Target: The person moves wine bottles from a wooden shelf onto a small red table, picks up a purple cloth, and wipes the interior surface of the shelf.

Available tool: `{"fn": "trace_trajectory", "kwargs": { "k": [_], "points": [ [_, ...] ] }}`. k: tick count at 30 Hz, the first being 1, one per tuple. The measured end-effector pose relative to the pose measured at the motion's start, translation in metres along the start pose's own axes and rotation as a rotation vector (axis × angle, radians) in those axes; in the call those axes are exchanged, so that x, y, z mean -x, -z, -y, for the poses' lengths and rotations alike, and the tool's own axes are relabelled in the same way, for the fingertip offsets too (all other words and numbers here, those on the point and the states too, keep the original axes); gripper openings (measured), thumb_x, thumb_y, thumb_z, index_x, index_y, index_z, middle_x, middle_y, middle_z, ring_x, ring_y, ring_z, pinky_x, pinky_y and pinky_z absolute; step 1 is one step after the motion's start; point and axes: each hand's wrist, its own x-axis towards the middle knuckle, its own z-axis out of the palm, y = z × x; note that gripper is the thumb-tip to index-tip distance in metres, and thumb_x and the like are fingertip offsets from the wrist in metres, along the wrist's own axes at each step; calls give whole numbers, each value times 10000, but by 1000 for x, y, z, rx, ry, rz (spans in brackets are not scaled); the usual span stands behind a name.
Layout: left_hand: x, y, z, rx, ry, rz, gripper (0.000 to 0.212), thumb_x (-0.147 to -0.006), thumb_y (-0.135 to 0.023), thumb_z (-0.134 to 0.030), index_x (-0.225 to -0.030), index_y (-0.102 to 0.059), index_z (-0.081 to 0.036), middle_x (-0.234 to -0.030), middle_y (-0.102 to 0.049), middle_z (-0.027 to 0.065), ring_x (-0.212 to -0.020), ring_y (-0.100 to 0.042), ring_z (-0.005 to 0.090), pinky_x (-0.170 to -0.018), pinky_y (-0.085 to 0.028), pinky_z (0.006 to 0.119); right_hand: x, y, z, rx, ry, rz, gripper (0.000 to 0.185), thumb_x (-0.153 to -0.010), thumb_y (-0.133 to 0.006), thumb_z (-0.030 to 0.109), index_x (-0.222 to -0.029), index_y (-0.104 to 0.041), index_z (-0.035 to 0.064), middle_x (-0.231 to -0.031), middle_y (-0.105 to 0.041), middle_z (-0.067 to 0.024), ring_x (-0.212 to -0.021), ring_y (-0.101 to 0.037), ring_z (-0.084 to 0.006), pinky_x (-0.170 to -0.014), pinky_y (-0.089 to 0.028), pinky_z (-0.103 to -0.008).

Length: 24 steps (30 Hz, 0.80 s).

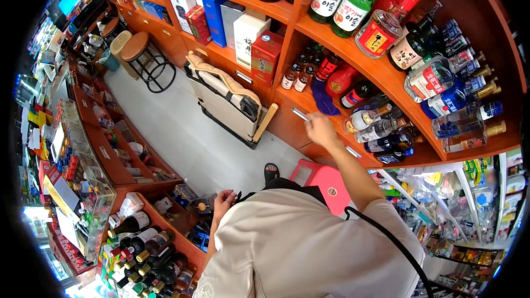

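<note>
My right hand [321, 129] reaches out to the wooden shelf unit, its fingers at the end of a metal drawer handle [300, 114]; whether they grip it I cannot tell. Just above the hand, a purple cloth [324, 98] hangs over the edge of the lower shelf, beside a red bottle [340, 80] and several small bottles. My left hand [224, 202] hangs low beside my body, fingers loosely curled and holding nothing that shows. Green glass bottles [351, 10] stand on the shelf above.
A pink plastic stool [333, 188] stands by my legs. Folded beige furniture [232, 103] leans near the cabinet, with a round stool [136, 46] beyond. On the left are a counter with open compartments [112, 132] and many wine bottles [155, 242]. A black cable [389, 236] crosses my right shoulder.
</note>
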Motion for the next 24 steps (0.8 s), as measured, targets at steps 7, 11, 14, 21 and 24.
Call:
{"fn": "trace_trajectory", "kwargs": {
  "k": [7,11,14,21,24],
  "points": [
    [-8,-4,-5,-121,30,18,348,-926,-694,-216,-1179,-617,10,-938,-680,58,-821,-630,123,-735,-516,274,-44,-34,-72,120,-502,-129,333,-866,-653,173,-1161,-622,22,-1155,-596,-231,-1044,-618,-410,-888,-517,-486],
    [-5,-8,-46,-205,9,13,341,-933,-663,-203,-1199,-606,3,-1000,-676,78,-842,-629,139,-731,-516,295,-50,-37,-71,-70,-478,-268,247,-885,-655,221,-1027,-660,19,-968,-660,-206,-946,-663,-385,-803,-528,-454],
    [-3,-17,-81,-353,-99,51,343,-936,-659,-201,-1214,-603,-9,-1001,-677,82,-893,-644,168,-773,-521,308,-39,4,-55,-493,-340,-222,268,-917,-636,254,-941,-640,-14,-749,-664,-143,-737,-657,-248,-680,-478,-378],
    [22,-107,-235,-423,-812,217,468,-937,-646,-188,-1334,-487,2,-1211,-598,143,-1125,-580,237,-939,-473,359,8,132,83,-1176,33,96,242,-1025,-516,223,-1007,-639,16,-920,-628,35,-861,-547,-56,-801,-430,-231],
    [49,-134,-297,-481,-1303,101,644,-836,-728,-147,-1384,-416,-19,-1372,-470,184,-1252,-485,308,-1015,-419,422,23,160,145,-1246,135,69,261,-1037,-513,229,-1026,-646,5,-941,-647,25,-883,-563,-58,-821,-448,-239]
  ]
}}
